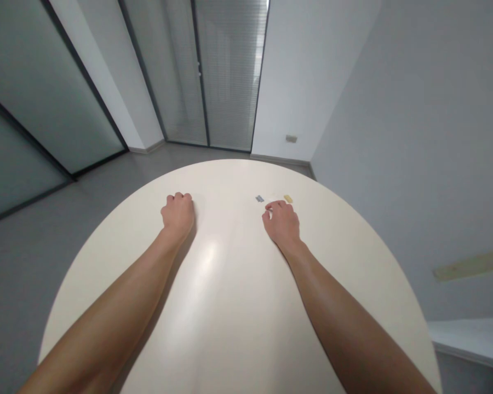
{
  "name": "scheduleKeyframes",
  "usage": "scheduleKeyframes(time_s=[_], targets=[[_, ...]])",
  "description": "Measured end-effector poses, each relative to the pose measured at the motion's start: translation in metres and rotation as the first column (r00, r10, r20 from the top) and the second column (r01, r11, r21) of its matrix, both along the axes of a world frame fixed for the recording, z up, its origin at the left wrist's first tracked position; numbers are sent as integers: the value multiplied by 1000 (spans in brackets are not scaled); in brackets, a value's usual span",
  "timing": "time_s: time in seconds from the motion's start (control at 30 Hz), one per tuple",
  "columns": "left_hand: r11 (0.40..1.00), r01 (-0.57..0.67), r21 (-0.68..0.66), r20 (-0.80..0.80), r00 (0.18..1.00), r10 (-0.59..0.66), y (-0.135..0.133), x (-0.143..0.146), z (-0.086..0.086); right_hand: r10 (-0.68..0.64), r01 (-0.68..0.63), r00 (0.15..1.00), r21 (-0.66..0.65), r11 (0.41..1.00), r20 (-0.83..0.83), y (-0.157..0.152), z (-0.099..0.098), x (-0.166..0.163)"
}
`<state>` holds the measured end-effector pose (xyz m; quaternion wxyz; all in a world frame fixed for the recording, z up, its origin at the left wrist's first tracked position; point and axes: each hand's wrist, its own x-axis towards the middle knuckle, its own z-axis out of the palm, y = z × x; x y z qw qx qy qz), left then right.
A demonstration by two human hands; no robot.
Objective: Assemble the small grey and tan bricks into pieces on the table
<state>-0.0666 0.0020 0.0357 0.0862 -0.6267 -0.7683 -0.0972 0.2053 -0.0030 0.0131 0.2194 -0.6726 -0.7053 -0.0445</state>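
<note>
Grey piece [259, 198] and yellow piece [288, 198] both lie on the far part of the round, pale tabletop [230, 317], a bit right of the middle. They are small and look flat. They are apart, with the grey one to the left and the yellow one to the right. Something whitish may be between them, but it is too faint to tell.

The person's right hand [282, 221] is on the near side of the pieces. Its fingers are bent, and the thumb and first finger are close, with a narrow gap. It is too small to tell if they pinch anything. The yellow piece is just past the knuckles, and it is hard to say if they touch.

The left hand [178, 212] rests well off to the left, with its fingers curled in like a fist. Nothing pokes out, but the inside is hidden.

So far, both colored pieces are out on the tabletop, and the right hand seems busy beside them. How much is left cannot be told.
</note>
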Motion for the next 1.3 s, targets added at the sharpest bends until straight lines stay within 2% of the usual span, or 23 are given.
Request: scheduleKeyframes(time_s=[0.2,0.47,0.53,0.6,0.67,0.73,0.83,0.93,1.03,1.13,1.3], targets=[[1000,8,5,33,999,-8,1,-2,2,10,-10,1000,22,1000,-6,1,-2,1],[995,53,81,40,998,-57,-1,2,4,21,-20,1000,27,999,-18,1,-2,0],[992,82,96,68,994,-88,-2,9,6,30,-29,999,28,999,-37,1,-1,-1],[987,120,105,163,977,-136,-4,19,8,77,-75,994,37,997,-74,2,-1,-2],[971,199,136,291,928,-231,-5,33,7,181,-175,974,58,983,-133,2,-2,-4],[939,287,191,449,825,-343,-7,47,5,324,-311,924,92,946,-202,2,-2,-7],[880,385,279,671,577,-465,-8,66,-2,513,-495,808,141,858,-290,1,0,-10],[865,357,352,772,412,-484,-9,77,-12,586,-575,734,146,805,-342,0,2,-12],[874,318,367,845,280,-456,-9,80,-19,583,-576,726,139,805,-365,-2,4,-12],[866,327,379,854,236,-463,-7,81,-22,543,-549,740,108,829,-397,-2,4,-12],[841,349,413,791,319,-521,-6,84,-23,477,-510,765,45,859,-433,0,2,-11]])
